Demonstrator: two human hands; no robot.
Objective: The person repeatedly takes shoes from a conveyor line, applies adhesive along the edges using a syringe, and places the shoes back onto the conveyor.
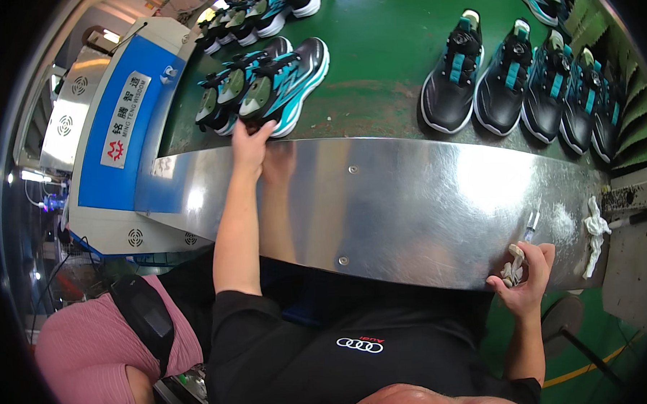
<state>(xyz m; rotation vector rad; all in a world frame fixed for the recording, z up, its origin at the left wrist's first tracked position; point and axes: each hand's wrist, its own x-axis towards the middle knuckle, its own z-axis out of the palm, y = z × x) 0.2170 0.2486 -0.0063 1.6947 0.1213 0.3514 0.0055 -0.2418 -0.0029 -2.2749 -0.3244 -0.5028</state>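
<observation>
At the near edge of the green surface, my left hand (250, 149) is closed on the heel of a black and teal sneaker (290, 88). A second matching sneaker (235, 87) sits right beside it on the left. Over the right end of the metal ledge, my right hand (530, 274) is closed around a crumpled off-white rag (513, 267). A slim tool with a clear body (532, 226) shows just past its fingers; whether the hand holds it or it lies on the metal, I cannot tell.
The shiny metal ledge (410, 212) borders the green work surface (376, 77). Several sneakers (506, 78) stand in a row at right, more (247, 21) at far left. A white cloth strip (595, 237) lies at the ledge's right end. A blue-white machine (125, 117) flanks the left; a person in pink (106, 356) is nearby.
</observation>
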